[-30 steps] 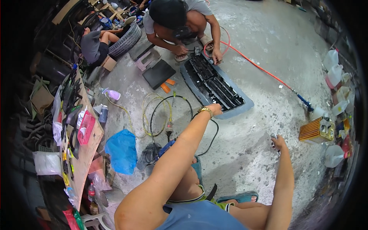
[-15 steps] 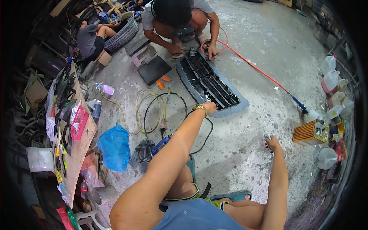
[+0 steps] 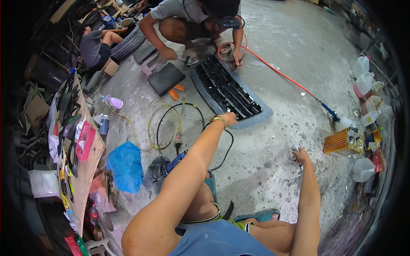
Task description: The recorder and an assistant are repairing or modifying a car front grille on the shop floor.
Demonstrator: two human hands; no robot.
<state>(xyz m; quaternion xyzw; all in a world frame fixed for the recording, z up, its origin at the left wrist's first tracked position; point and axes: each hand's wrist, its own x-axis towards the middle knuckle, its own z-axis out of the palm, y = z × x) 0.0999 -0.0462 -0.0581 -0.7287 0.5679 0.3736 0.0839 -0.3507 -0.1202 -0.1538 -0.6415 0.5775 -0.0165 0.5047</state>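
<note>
A grey-rimmed panel with a black slatted grille (image 3: 230,91) lies on the concrete floor ahead of me. At its near end, my left hand (image 3: 229,119) is closed on the rim, with the fingertips partly hidden. Away to the right, low over the floor, my right hand (image 3: 302,156) grips a small silver-and-dark metal tool (image 3: 294,149) whose kind I cannot make out. Across the panel squats a co-worker, one hand (image 3: 168,53) holding a hammer-like tool (image 3: 188,59) beside the far end. Their other hand (image 3: 238,59) has a thin dark object at the panel's far edge.
A black cable (image 3: 159,123) and a yellowish hose (image 3: 149,128) coil left of my forearm, near a blue plastic bag (image 3: 125,166). An orange air hose (image 3: 277,70) crosses the floor. On the right stand a yellow tin (image 3: 341,143) and several jugs. Another person sits by a tyre (image 3: 130,45).
The co-worker has lifted their head and drawn the hammer-like tool off the grille, toward the left. My hands keep nearly the same places, while the view has shifted slightly.
</note>
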